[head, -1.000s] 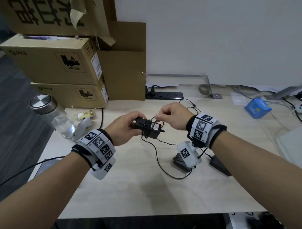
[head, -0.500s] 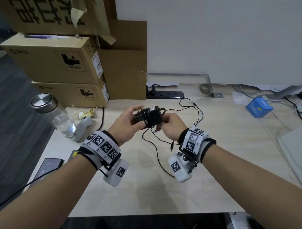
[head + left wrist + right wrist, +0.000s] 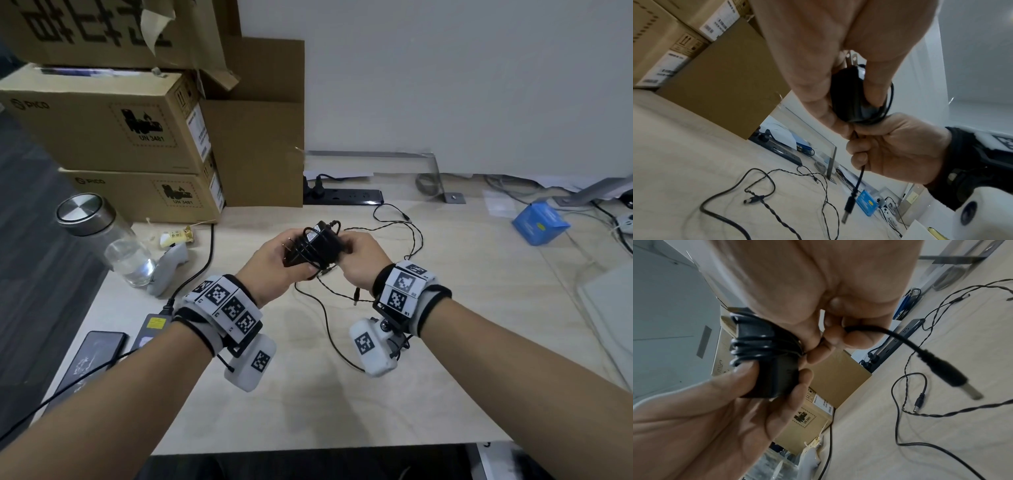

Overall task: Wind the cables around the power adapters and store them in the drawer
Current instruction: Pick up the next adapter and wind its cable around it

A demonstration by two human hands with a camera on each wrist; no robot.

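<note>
Above a pale desk (image 3: 394,394), a person's left hand (image 3: 274,263) clasps a black power adapter (image 3: 317,245), thumb and fingers curled round its body, prongs pointing back toward the palm. Several turns of cable (image 3: 764,344) already band the block. To its right, the right hand (image 3: 359,257) pinches the cable's last short tail, its barrel plug (image 3: 949,374) hanging free below the fist. The winding looks nearly finished; the next move probably calls for tucking that end under a loop. Farther right, a loose lead (image 3: 407,236) lies slack on the desk. No drawer shows in any view, and whether that lead belongs to another adapter cannot be told.
</note>
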